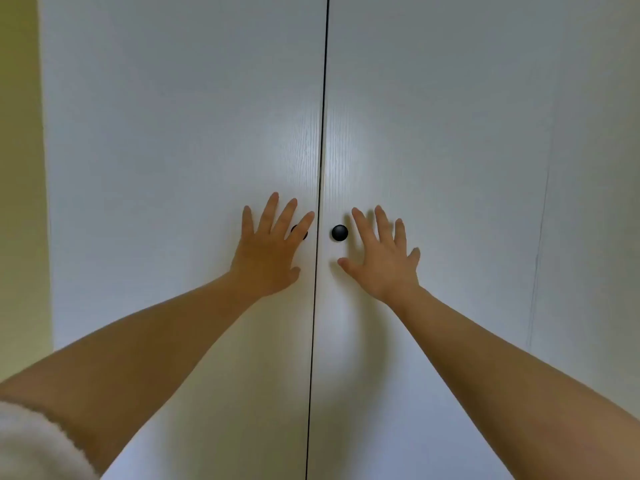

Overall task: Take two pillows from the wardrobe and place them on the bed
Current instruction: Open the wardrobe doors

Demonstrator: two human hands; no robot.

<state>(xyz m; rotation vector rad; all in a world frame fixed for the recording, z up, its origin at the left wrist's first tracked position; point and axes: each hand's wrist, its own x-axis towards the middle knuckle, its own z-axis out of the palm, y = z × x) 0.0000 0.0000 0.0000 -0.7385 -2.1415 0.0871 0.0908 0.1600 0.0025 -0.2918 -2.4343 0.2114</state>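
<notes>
Wardrobe (450, 133) shut, pillows presumably hidden inside | left hand (268, 252) spread, empty, partly covering left knob (300, 233) | right hand (382, 256) spread, empty, just right of right knob (339, 233) | knobs are approached, likely so the doors can be pulled apart

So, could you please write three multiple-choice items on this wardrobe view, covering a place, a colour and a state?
1. Where is the fully visible knob relative to the right hand?
A. Just left of its fingers
B. Above the wrist
C. Inside the palm

2. What colour are the knobs?
A. White
B. Black
C. Brass

3. How do the wardrobe doors stand?
A. Both wide open
B. One ajar
C. Both shut

Answers: 1 A, the knob sits beside the index finger; 2 B, both are dark against white doors, the other half hidden behind the left hand; 3 C, only a thin seam shows.
</notes>
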